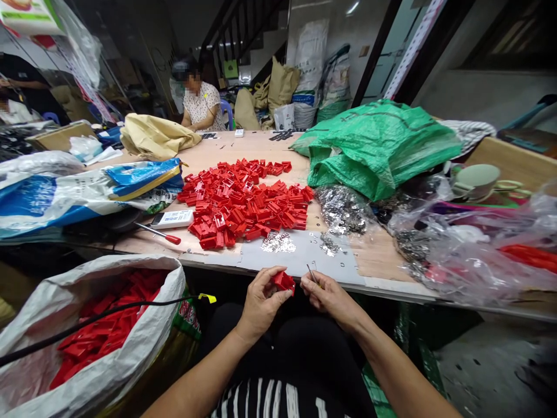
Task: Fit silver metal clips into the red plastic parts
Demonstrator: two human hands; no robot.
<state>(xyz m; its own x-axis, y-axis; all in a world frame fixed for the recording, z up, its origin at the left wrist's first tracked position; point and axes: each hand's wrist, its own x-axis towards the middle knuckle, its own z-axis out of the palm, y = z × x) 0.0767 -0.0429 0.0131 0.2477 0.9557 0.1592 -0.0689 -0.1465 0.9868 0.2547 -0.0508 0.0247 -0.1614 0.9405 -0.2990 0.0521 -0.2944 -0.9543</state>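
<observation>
Thumb and fingers of my left hand [263,299] are closed round a red plastic part [284,282], just in front of the table edge. To its right, my right hand [327,295] pinches a thin metal tool [311,274] that points up and to the left, apart from the red part. Beyond my hands a large heap of red parts [243,203] covers the middle of the table. Small shiny metal pieces [278,242] lie on a grey sheet [261,259] at the near edge, and darker metal pieces [329,244] lie to their right.
An open white sack [167,313] of red parts stands at the lower left. A red-handled screwdriver [163,235] and a white box [173,219] lie left of the heap. A green bag [383,145] and plastic bags [474,255] are on the right. A person [202,104] sits across the table.
</observation>
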